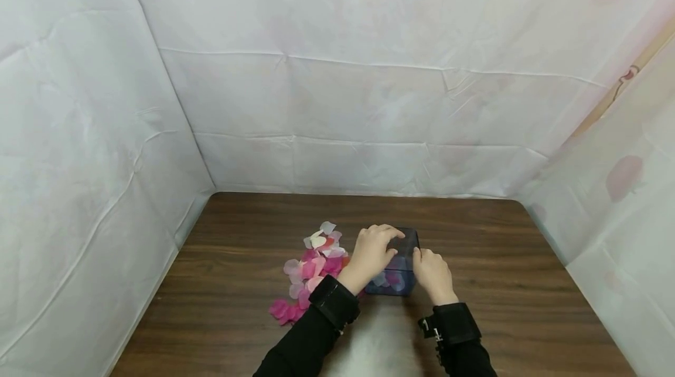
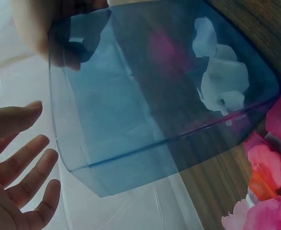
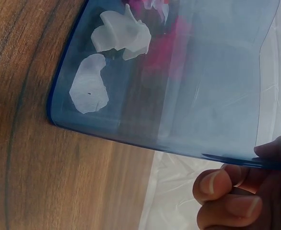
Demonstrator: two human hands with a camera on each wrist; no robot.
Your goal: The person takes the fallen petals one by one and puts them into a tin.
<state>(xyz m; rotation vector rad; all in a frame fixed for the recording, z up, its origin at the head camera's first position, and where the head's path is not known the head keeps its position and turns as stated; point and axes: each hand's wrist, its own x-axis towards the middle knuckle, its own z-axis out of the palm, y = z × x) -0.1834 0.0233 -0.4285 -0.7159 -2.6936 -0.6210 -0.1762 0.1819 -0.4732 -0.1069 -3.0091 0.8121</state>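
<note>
A see-through blue plastic box [image 1: 406,261] stands on the table, with a few white and pink petals [image 3: 123,36] inside near its bottom. My right hand [image 1: 433,274] grips the box's right wall at the rim, thumb on one side and curled fingers on the other. Over the box's left side is my left hand [image 1: 369,252], its fingers spread and relaxed. In the left wrist view that hand [image 2: 20,177] is beside the open rim, apart from it and holding nothing. Left of the box lies a loose pile of pink, white and red artificial petals [image 1: 313,268], partly behind my left forearm.
The brown wood-grain table [image 1: 501,260] extends around the box and petals. White cloth [image 1: 343,101] hangs along the back and both sides. A bright reflection lies on the tabletop in front of the box.
</note>
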